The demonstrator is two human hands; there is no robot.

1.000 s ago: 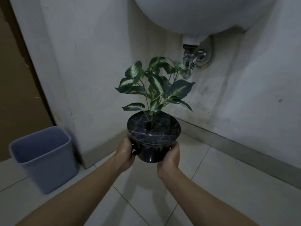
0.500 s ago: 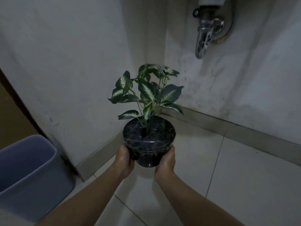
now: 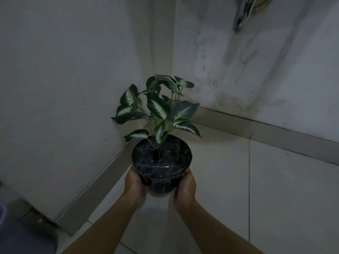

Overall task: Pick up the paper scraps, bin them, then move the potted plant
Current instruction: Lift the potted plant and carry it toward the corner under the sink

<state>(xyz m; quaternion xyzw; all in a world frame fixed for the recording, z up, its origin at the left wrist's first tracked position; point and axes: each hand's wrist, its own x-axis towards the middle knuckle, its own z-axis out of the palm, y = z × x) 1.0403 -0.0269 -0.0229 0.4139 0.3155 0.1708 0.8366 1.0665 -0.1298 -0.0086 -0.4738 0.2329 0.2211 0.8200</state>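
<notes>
Grip: the potted plant (image 3: 162, 162) is clasped between both hands, one on each side of the lower pot wall; the pot is pressed from left and right, and the fingertips are hidden behind the pot.
Left hand (image 3: 135, 186): it is cupped against the left side of the pot, below the rim, with the thumb laid on the near face.
Right hand (image 3: 185, 187): it is cupped against the right side of the pot at about the same height, thumb likewise on the near face.
Forearms: both are stretched forward from the near edge of the view and converge on the pot.
Pot: dark and rounded, with pale marble-like veins; it is kept upright and is lifted clear of the floor (image 3: 275, 198).
Leaves (image 3: 157, 107): green with white centres, spread above the rim on thin stems.
Place of the plant: it is held in mid-air in front of the corner where two walls meet, above the pale floor tiles.
Walls (image 3: 64, 79): pale, with dark stains on the right one; a skirting strip (image 3: 266, 129) is run along the base of each.
Far right, top: a blurred chrome pipe (image 3: 242, 13) is seen against the wall.
Near left edge: part of a bluish bin (image 3: 22, 235) is seen on the floor, well apart from the pot; its contents cannot be told.
</notes>
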